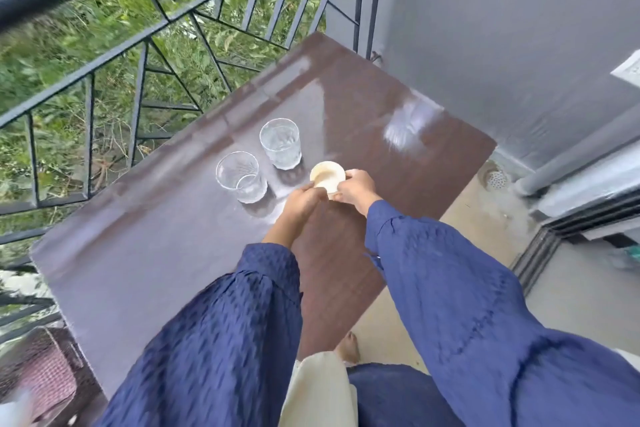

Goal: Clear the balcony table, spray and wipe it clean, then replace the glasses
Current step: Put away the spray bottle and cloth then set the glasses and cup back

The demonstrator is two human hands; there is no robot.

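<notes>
Two clear ribbed glasses stand on the brown balcony table (166,260): one glass (241,177) nearer the railing side, the other glass (280,143) a little farther back. Just right of them is a small cream cup (326,175). My left hand (304,200) grips the cup's near left side and my right hand (356,188) grips its right side. Whether the cup rests on the table or is lifted slightly, I cannot tell. Both arms wear blue sleeves.
A black metal railing (138,55) runs along the table's left edge, with greenery beyond. A grey wall (519,28) rises behind the table. A floor drain (496,177) and sliding-door track (540,253) lie to the right. A woven chair (45,374) sits at bottom left.
</notes>
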